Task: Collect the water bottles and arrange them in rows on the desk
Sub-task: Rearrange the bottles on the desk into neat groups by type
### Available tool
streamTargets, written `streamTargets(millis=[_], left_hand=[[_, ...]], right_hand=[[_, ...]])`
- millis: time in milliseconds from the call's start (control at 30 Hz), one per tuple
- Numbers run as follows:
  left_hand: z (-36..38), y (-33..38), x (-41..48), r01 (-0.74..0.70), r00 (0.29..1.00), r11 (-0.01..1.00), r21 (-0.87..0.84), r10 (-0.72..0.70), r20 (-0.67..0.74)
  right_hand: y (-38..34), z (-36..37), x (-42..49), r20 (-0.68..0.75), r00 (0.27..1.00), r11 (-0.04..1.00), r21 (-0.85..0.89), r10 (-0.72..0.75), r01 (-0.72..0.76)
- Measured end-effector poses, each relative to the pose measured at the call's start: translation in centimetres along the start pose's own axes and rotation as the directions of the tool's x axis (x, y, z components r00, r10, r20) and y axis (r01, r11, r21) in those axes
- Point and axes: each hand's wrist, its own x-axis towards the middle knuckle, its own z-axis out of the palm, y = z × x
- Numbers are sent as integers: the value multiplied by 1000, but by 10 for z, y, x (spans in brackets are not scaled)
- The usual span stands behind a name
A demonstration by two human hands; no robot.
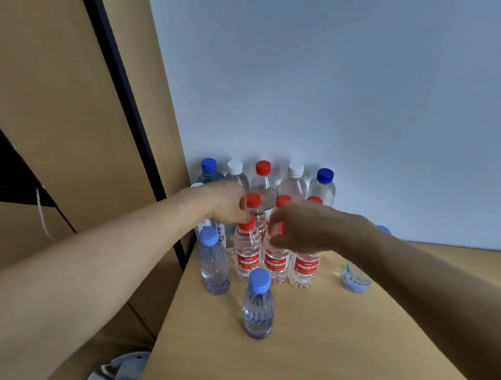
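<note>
Several water bottles stand in rows at the far left corner of the wooden desk (350,342). The back row (262,178) against the wall has blue, white and red caps. In front stand red-labelled bottles with red caps. My left hand (229,203) pinches the cap of the left red-labelled bottle (247,252). My right hand (301,227) grips the cap of the middle red-labelled bottle (275,261). A third red-labelled bottle (304,268) stands to the right, partly hidden by my right hand. Two small light-blue-capped bottles (214,264) (258,306) stand nearer to me.
A bottle with a pale blue label (355,278) stands apart on the right, behind my right forearm. A wooden cabinet (67,90) rises on the left, a pale wall (348,91) behind. Something white and crumpled (119,371) lies below the desk's left edge.
</note>
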Motion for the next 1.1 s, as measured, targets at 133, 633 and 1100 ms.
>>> streamTargets(millis=[133,633,1100], left_hand=[[19,-22,-17,83,982,990,117,-101,162],[43,-47,-19,198,978,964,177,-183,-98],[35,-73,-2,261,961,964,51,-254,-109]], right_hand=[[-31,30,-1,278,960,999,2,-38,39],[-52,43,14,77,978,937,-283,-191,206],[-71,27,89,-134,962,887,-432,-239,160]])
